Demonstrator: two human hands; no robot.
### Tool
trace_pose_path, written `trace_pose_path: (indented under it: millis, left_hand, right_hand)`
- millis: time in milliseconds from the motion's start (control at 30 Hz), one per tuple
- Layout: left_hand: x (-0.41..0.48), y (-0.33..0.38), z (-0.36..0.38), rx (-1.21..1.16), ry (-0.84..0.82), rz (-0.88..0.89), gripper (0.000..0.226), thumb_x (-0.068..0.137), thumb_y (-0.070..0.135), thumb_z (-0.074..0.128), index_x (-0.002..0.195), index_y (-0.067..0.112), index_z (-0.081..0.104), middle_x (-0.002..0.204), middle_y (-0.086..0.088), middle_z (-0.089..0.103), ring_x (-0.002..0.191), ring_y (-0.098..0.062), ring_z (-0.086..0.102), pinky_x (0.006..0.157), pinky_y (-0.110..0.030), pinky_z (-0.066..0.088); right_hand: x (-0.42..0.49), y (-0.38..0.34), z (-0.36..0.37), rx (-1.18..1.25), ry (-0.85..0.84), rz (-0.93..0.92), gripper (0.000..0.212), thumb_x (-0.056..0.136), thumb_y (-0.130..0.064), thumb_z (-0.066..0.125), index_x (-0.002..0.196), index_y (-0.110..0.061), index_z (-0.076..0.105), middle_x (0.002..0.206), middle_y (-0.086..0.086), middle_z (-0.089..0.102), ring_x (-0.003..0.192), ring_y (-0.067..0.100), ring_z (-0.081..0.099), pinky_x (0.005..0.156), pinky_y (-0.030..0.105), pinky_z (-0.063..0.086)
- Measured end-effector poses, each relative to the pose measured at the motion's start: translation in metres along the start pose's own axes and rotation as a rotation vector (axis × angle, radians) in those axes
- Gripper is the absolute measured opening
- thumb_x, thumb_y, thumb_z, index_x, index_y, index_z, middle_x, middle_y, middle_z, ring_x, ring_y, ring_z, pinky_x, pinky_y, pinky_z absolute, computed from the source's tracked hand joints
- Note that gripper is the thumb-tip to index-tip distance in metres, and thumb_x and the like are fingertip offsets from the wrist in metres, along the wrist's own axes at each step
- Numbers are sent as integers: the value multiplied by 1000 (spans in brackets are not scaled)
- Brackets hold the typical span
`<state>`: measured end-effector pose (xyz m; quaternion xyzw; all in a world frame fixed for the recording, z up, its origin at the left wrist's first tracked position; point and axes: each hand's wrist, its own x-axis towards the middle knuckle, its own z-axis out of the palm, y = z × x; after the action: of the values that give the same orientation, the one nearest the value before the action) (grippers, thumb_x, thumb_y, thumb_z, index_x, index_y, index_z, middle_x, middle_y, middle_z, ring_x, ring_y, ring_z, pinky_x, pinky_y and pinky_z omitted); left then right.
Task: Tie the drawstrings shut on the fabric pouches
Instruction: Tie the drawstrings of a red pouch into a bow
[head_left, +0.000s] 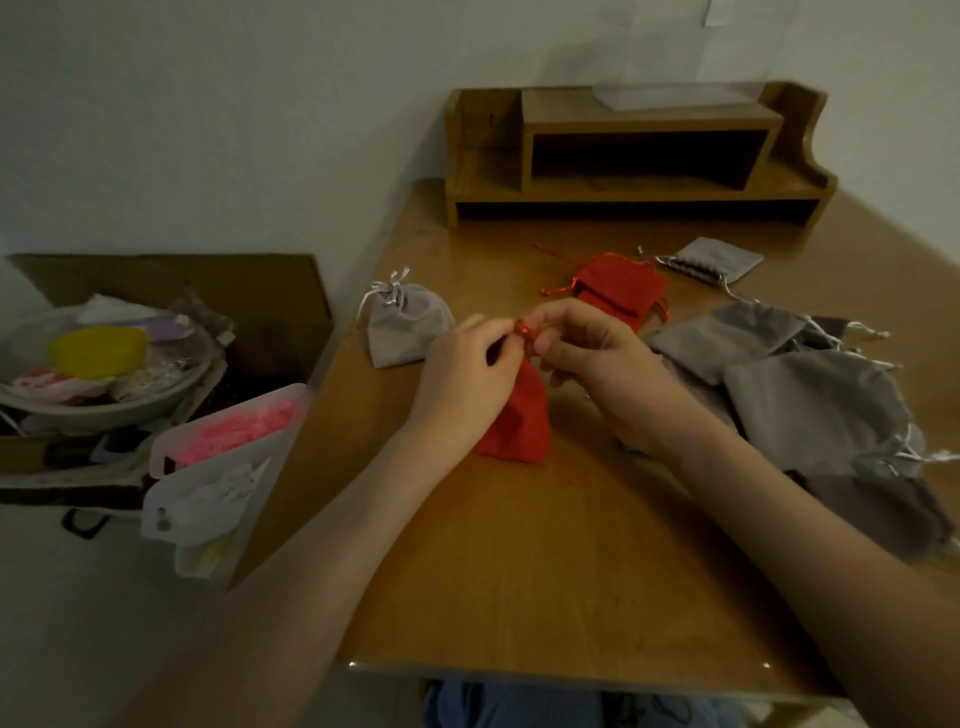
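The person's forearms reach in over the near edge of the wooden table (545, 571), which has a broad bare stretch of top between that edge and the work. Just beyond it, the red pouch (519, 421) lies on the table with its closed bottom toward the camera and its gathered neck lifted between the hands. The left hand (462, 374) and right hand (592, 358) meet at that neck, the fingertips of each pinching the shiny red drawstring (522, 328). The step in hand looks like forming the knot on this pouch. How far the knot has got is hidden by the fingers. The next move probably calls for drawing the two ends apart sideways, and there is room on both sides for that. To the left, a grey pouch (402, 325) with its cord already tied stands close to the table's left edge, so a wide left pull could nudge it off. To the right lies a heap of grey pouches (810, 395), apparently waiting. Farther back lie another red pouch (621, 288) and a flat grey pouch (719, 260), then a wooden desk shelf (639, 150) against the wall.
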<state>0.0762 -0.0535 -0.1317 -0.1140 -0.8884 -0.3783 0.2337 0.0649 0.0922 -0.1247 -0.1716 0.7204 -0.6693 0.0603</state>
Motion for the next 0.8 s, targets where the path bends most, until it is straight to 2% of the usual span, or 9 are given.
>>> trace_pose_path:
  millis: [100,267,333,400,500,633,700,733,800]
  left_hand:
    - [0,0,1,-11,-40,-13,16,94,11,53,93,6,69,74,12,46,64,-1,47,59,-7,33]
    - [-1,-1,1,-2,-112,72,20,98,13,48,100,7,68,82,3,52,69,-4,48,64,-10,35]
    - [-2,-2,1,-18,-154,97,22,99,15,47,102,7,67,80,6,49,70,-4,47,64,-11,35]
    - [-1,-3,2,-50,-198,96,21,99,18,48,102,7,65,79,10,46,71,-2,47,65,-10,34]
    - [0,-4,4,-87,-190,69,16,96,20,54,95,7,65,79,4,50,71,-2,47,65,-10,34]
    - [0,-1,1,-142,-131,1,19,98,21,51,86,14,64,68,14,52,65,4,51,60,-11,34]
    - [-1,1,0,-196,-139,-55,22,99,23,50,82,15,64,61,8,53,58,2,49,55,-13,34]
    - [-1,1,1,-225,-152,-93,25,99,24,50,83,13,65,61,0,55,57,-1,48,54,-16,33]
    - [-1,1,2,-315,-174,-176,27,98,27,50,86,11,68,67,-11,57,63,-10,50,60,-26,36]
  right_hand:
    - [0,1,4,-15,29,-25,20,90,5,54,100,-11,59,77,3,57,71,13,52,63,21,45]
    - [1,4,4,-126,124,-47,21,88,2,60,107,-7,54,81,11,59,73,15,54,65,20,46]
    - [1,3,2,-154,131,-54,22,88,0,61,108,-8,57,82,12,59,72,12,55,67,19,46]
    - [1,3,0,-215,142,-76,17,88,-3,62,103,-11,60,82,10,61,71,11,55,69,25,48]
    - [2,6,-1,-363,168,-146,12,87,-6,65,94,-16,62,80,1,64,73,13,59,74,38,50]
    - [3,7,0,-418,193,-189,10,85,-12,70,90,-9,61,75,-3,63,70,11,60,70,37,51]
    - [3,6,-1,-420,186,-179,11,85,-10,69,88,-9,59,73,-4,64,68,9,61,69,34,51]
    - [2,5,-1,-411,179,-173,10,85,-8,69,87,-9,59,73,-3,64,67,8,61,68,33,51]
    - [2,3,-1,-384,168,-161,8,87,-8,66,85,-10,58,72,-3,65,66,8,61,66,29,51]
